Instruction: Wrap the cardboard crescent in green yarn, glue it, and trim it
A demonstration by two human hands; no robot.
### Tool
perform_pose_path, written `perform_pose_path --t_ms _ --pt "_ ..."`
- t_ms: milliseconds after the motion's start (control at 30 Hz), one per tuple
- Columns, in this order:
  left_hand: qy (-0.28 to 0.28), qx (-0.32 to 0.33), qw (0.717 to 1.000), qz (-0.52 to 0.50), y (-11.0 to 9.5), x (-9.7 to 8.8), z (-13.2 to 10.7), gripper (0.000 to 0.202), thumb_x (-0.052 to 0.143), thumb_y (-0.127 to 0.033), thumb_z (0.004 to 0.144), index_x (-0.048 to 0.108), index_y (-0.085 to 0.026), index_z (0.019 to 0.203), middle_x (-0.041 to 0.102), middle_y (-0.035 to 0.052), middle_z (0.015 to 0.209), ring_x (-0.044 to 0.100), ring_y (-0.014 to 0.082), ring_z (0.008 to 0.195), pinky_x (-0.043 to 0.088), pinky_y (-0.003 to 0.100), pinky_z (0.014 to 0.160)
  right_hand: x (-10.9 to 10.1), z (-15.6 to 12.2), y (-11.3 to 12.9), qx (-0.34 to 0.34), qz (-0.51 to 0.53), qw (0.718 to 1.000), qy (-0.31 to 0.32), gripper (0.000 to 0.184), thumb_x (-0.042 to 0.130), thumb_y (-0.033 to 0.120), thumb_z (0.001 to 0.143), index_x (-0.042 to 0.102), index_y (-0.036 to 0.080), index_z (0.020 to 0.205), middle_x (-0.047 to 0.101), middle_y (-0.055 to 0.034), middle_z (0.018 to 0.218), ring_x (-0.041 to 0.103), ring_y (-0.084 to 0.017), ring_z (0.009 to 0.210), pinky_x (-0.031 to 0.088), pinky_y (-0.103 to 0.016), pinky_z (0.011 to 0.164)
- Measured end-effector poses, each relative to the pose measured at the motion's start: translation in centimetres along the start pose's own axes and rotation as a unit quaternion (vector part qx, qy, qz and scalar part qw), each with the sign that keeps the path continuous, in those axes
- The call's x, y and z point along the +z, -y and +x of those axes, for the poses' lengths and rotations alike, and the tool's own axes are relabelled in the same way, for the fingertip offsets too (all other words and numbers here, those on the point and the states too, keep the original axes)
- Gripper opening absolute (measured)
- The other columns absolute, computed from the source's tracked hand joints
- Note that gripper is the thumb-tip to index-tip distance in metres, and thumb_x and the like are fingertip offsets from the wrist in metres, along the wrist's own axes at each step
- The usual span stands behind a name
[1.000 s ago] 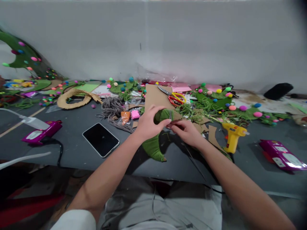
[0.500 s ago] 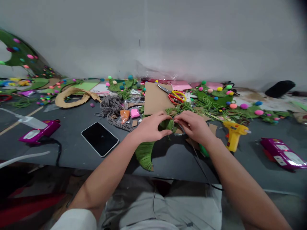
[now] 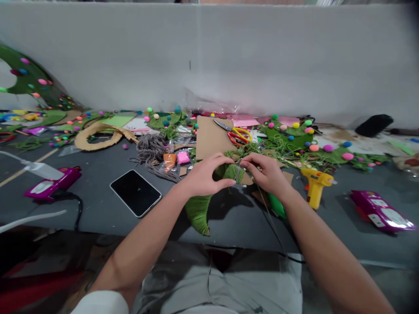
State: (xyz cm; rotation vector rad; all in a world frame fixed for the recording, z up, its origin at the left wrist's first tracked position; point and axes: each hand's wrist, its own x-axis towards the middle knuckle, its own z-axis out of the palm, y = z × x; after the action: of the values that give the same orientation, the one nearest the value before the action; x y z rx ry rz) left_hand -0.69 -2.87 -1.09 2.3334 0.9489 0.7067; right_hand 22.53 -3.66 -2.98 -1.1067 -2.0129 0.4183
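A curved cardboard crescent wrapped in green yarn is gripped by my left hand, thumb below and fingers above it. Its pointed lower end hangs over the table near the front edge; bare cardboard shows at the other end. My right hand pinches a strand of grey yarn against the right part of the crescent, where a little grey lies across the green. From there the strand trails down toward my lap. Some of the crescent is hidden behind my left hand.
Left of my arms lie a phone, a grey yarn bundle and a purple power strip. Scissors rest on a cardboard sheet. A yellow glue gun and another purple power strip are at right.
My view has tilted up slightly. The right hand has drawn a little away from the left, and more of the crescent's bare cardboard end and the grey strand across it shows.
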Motion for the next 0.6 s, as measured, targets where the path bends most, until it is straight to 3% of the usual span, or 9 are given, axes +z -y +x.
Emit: perform_pose_path --t_ms 167,267,433,600 --pt "-0.028 0.013 0.999 -0.012 -0.1 0.0 0.0 0.045 0.069 -0.042 0.082 0.059 -0.026 0.122 0.064 0.0055 0.117 0.061 0.0226 0.109 0.048 0.037 0.095 1.0 0.0 0.0 0.035 0.087 0.995 0.026 0.019 0.053 0.031 0.095 0.065 0.017 0.090 0.069 -0.0033 0.083 0.061 -0.017 0.077 0.046 -0.027 0.071" --pt "-0.078 -0.003 0.997 -0.008 0.1 0.2 0.2 0.042 0.069 -0.040 0.082 0.059 -0.025 0.120 0.064 0.0049 0.118 0.061 0.0215 0.109 0.047 0.037 0.099 1.8 -0.2 0.3 0.044 0.116 0.990 0.063 0.016 0.056 0.028 0.091 0.064 0.016 0.084 0.066 -0.0012 0.076 0.059 -0.016 0.071 0.045 -0.026 0.065" --pt "-0.188 -0.113 0.973 0.072 1.2 0.4 0.5 0.042 0.067 -0.041 0.083 0.059 -0.025 0.121 0.064 0.0047 0.123 0.061 0.0245 0.112 0.047 0.041 0.100 2.5 -0.6 1.1 0.046 0.062 0.993 0.094 0.026 0.050 0.034 0.098 0.068 0.017 0.091 0.071 -0.0043 0.086 0.062 -0.017 0.077 0.046 -0.027 0.070" --pt "-0.163 -0.135 0.971 0.113 1.4 0.9 0.6 0.046 0.067 -0.043 0.083 0.057 -0.024 0.124 0.064 0.0062 0.126 0.060 0.0272 0.116 0.048 0.043 0.100 2.4 -0.9 1.9 -0.034 -0.071 0.986 0.147 0.026 0.045 0.029 0.100 0.067 0.018 0.099 0.071 -0.0083 0.092 0.064 -0.019 0.082 0.045 -0.029 0.075"
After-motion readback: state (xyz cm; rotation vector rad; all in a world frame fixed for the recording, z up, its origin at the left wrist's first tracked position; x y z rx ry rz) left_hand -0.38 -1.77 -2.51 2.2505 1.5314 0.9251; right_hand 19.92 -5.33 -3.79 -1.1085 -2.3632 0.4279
